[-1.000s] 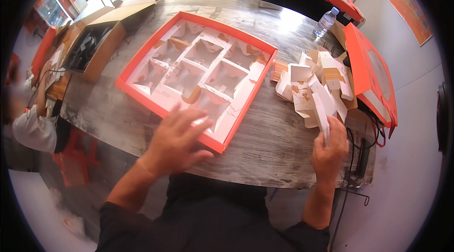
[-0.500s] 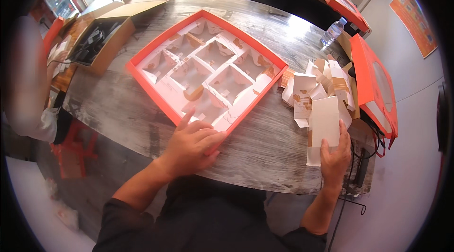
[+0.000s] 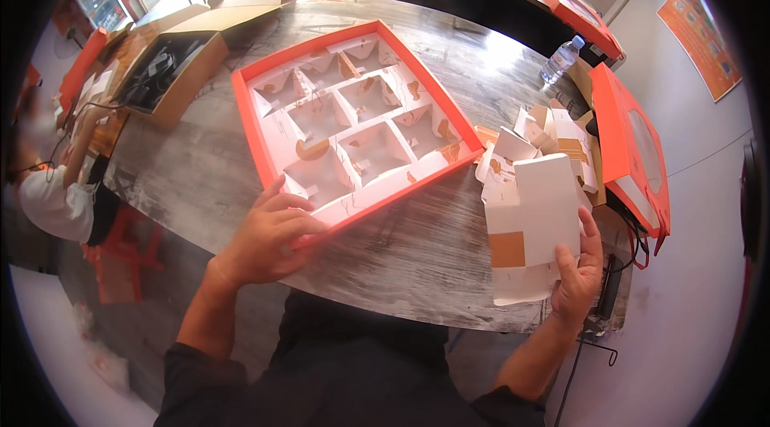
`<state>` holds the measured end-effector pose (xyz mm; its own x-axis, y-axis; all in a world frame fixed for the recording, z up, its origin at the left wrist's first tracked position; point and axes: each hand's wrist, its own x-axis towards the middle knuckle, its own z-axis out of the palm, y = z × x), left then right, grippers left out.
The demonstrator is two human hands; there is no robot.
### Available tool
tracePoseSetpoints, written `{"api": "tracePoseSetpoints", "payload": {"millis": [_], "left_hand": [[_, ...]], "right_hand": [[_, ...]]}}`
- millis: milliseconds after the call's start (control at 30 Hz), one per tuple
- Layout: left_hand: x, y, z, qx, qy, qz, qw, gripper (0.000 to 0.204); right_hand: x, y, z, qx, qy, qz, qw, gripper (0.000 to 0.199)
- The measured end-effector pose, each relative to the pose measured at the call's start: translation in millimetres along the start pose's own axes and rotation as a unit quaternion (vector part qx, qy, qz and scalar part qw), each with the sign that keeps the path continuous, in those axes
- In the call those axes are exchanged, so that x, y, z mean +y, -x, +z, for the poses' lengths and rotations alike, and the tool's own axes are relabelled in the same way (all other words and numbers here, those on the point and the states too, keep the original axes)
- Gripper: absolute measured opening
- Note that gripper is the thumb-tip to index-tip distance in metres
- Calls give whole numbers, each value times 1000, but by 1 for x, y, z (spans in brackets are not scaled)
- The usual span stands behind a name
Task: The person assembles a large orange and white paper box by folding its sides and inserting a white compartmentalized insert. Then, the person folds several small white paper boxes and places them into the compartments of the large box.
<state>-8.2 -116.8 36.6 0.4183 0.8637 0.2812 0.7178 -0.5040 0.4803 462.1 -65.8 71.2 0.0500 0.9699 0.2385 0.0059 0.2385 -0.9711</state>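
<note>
Holding a white card in the right hand, with the thumb on the front and the fingers along the right side. Has it up over the right part of the table, close to the near edge. Can see a brown patch low on the card, by its left side. Resting the left hand at the near left corner of the big red box, with the fingers a bit bent and a bit apart. Cannot tell if pinching the rim or just touching it. Can look into the box, flat on the table and open at the top, and see white walls making square pockets. Just behind the white card, can spot a messy pile of more cards. Next to that, on the right, can see a red case with a round window, and farther back a bottle. Over on the left, can find a brown box with black wires inside.
</note>
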Motion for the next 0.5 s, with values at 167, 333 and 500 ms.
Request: {"api": "tracePoseSetpoints", "payload": {"millis": [167, 333, 500], "left_hand": [[-14, 7, -23, -2, 3, -40, 999, 41], [-32, 24, -35, 66, -56, -100, 991, 34], [-51, 28, -33, 139, -128, -115, 975, 29]], "right_hand": [[7, -13, 32, -16, -79, 5, 997, 69], [19, -23, 61, -50, -99, -15, 994, 70], [29, -27, 79, -64, -122, -19, 990, 69]]}}
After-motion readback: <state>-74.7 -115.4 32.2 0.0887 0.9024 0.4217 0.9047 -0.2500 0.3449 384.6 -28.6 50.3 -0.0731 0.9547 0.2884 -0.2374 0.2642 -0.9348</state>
